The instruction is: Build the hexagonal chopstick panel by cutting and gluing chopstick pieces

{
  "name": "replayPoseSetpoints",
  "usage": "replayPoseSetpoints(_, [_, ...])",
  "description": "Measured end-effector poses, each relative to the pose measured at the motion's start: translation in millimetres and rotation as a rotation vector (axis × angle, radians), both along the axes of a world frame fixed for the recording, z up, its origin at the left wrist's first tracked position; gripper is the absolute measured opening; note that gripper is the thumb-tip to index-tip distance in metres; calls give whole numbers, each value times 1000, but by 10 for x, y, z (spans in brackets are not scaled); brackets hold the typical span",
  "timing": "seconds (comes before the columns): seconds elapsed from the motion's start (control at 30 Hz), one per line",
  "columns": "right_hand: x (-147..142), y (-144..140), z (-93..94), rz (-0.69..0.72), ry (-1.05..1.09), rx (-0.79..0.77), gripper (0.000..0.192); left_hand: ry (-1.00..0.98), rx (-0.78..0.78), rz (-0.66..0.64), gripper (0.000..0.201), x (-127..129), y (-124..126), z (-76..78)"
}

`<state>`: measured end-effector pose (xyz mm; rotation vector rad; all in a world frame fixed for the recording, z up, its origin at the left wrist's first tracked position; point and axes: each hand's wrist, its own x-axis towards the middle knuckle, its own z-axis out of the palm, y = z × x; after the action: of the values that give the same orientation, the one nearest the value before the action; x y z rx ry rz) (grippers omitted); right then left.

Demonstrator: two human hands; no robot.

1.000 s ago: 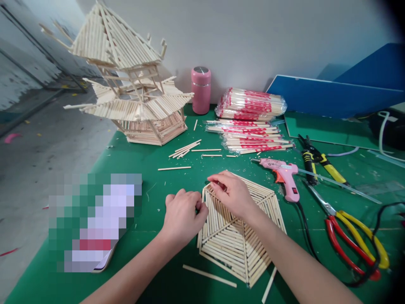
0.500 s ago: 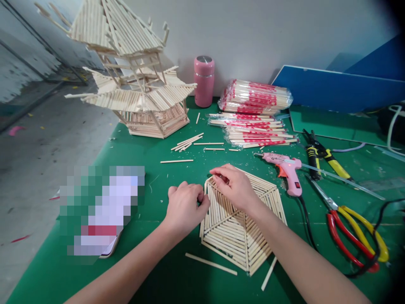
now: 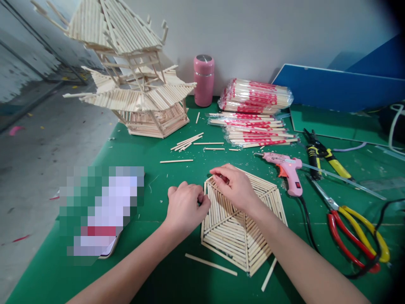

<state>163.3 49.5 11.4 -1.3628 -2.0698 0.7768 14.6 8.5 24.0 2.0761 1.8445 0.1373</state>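
Flat under hands [image 3: 209, 198], hexagon panel [image 3: 240, 232].

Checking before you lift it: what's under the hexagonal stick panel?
The hexagonal stick panel lies flat on the green mat. Both hands, left hand and right hand, rest on its left edge. Anything beneath is hidden.

**Count of things on the green table**

Two hands: left hand [image 3: 185, 206], right hand [image 3: 234, 185]. One flat stick hexagon [image 3: 240, 236]. One stick pagoda [image 3: 133, 71]. One pink flask [image 3: 203, 80]. One pink glue gun [image 3: 286, 171]. One pair of red-and-yellow shears [image 3: 354, 230]. One pair of yellow-handled pliers [image 3: 319, 154].
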Motion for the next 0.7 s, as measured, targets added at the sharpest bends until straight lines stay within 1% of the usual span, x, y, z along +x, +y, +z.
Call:
replayPoseSetpoints(0.27, [0, 0, -12, 0, -7, 8, 21, 20, 2, -38, 21, -13, 5, -10])
replayPoseSetpoints(0.47, [-5, 1, -11, 1, 2, 1, 21, 24, 13, -81, 25, -30, -6, -32])
replayPoseSetpoints(0.7, [-4, 0, -12, 4, 7, 0, 21, 21, 23, -93, 24, -37, -17, -28])
